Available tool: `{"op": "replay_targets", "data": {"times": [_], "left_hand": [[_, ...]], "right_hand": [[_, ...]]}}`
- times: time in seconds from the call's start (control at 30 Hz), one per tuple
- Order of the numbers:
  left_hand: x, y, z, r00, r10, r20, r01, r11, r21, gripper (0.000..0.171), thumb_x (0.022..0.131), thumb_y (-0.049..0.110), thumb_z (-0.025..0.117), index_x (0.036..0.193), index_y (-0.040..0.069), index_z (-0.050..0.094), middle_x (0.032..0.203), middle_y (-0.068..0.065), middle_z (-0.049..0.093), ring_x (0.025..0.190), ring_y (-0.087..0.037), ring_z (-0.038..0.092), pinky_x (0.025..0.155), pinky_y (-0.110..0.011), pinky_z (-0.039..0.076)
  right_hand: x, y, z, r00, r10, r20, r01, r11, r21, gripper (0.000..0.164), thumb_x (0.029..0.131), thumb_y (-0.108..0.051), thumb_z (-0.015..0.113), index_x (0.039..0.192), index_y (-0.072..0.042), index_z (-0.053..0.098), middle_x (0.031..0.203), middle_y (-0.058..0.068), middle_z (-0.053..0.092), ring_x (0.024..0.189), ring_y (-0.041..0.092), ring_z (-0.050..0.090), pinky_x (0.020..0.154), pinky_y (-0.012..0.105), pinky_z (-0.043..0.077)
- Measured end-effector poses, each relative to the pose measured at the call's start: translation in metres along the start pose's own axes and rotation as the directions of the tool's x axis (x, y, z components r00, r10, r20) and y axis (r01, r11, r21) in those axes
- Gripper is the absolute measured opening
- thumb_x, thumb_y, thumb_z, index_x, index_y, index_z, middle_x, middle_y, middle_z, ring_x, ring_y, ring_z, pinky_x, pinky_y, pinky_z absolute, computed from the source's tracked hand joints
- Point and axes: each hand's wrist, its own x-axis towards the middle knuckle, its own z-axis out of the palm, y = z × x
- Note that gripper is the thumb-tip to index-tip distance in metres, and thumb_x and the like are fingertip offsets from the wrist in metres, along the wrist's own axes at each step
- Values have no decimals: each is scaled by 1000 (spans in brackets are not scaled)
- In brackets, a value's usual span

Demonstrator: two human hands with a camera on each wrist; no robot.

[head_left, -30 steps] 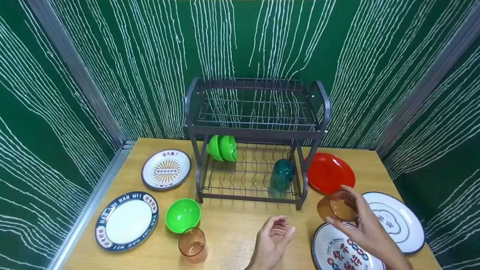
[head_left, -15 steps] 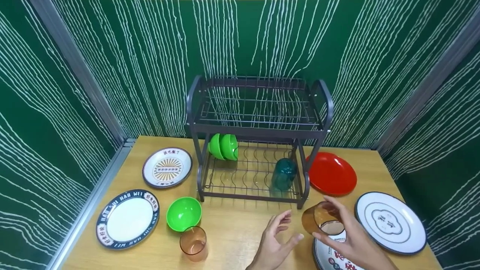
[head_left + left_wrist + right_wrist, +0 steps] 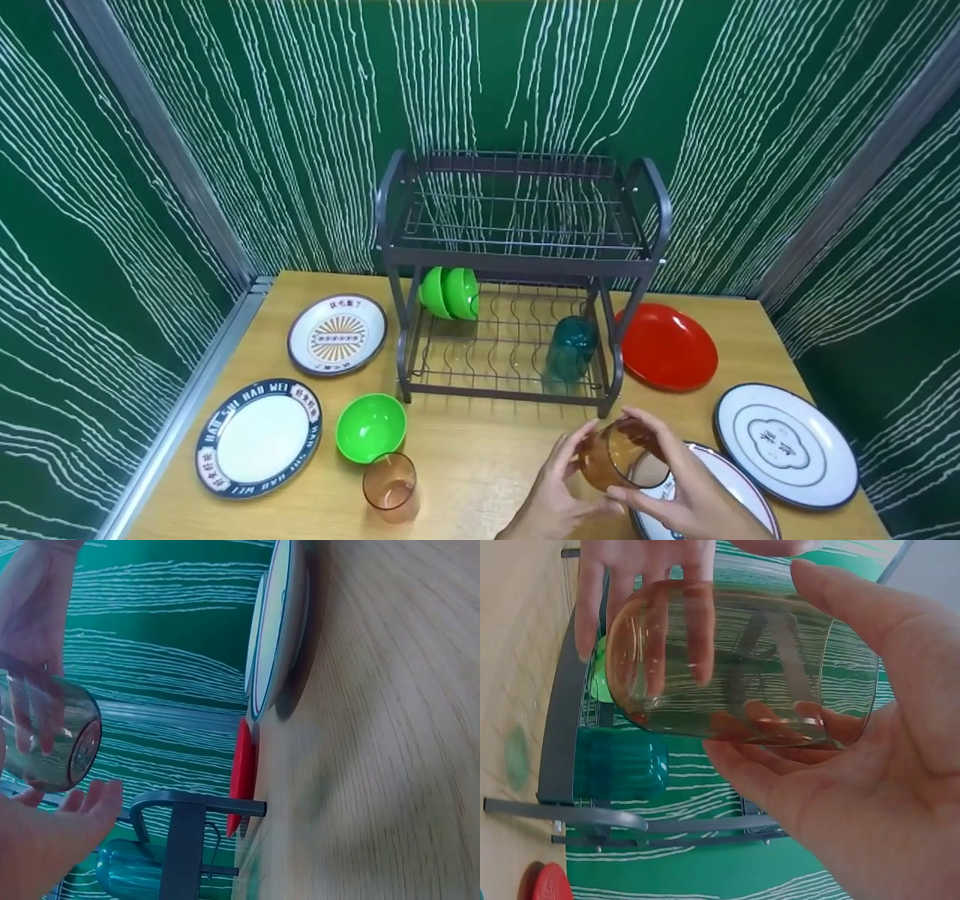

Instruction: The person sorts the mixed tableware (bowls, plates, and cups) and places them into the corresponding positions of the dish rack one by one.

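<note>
An amber drinking glass (image 3: 600, 461) is tilted on its side above the table, its mouth toward the right. My right hand (image 3: 682, 487) grips it near the rim, thumb below and fingers above. Around the base end, my left hand (image 3: 555, 487) is spread, fingers at the glass and thumb lower down. In the right wrist view, the fingers of the left hand (image 3: 645, 622) extend straight across the glass (image 3: 742, 664). Seen from the left wrist, the fingertips of the left hand (image 3: 52, 832) are close to the glass's base. A second amber glass (image 3: 390, 487) stands at front left.
A two-tier dish rack (image 3: 517, 262) holds two green bowls (image 3: 450, 292) and a teal glass (image 3: 572, 349) below. Another green bowl (image 3: 371, 427) and two plates, one patterned (image 3: 300, 341) and one blue-rimmed (image 3: 217, 472), lie left. A red plate (image 3: 667, 349) and white plates (image 3: 825, 435) lie right.
My right hand has carried the amber glass leftward, from over the plates toward my left hand. My left hand has opened wider and come up to the glass's base.
</note>
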Motion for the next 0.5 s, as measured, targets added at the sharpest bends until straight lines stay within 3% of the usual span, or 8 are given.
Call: {"op": "replay_targets", "data": {"times": [0.2,0.33,0.5], "left_hand": [[0,6,3,999,33,28,-29,991,-132,84,81,12,76,147,20,25,143,1,37,128,-27,41,104,-36,38],[-1,21,2,1000,27,0,-27,987,-159,79,81,12,75,145,18,29,141,0,38,127,-31,42,104,-40,38],[-5,35,-1,996,88,-28,-92,979,-183,75,81,10,75,143,12,33,139,-8,38,126,-39,40,104,-44,37]], "right_hand": [[1,1,7,999,-28,35,26,998,55,84,75,-33,80,142,-31,29,136,-5,44,122,20,48,96,40,44],[2,2,9,999,14,34,-18,993,113,84,75,-33,80,142,-28,29,138,-5,43,123,19,47,98,37,43],[2,1,12,997,75,32,-80,976,204,82,76,-28,80,140,-28,30,136,-4,45,122,19,48,98,32,42]]}}
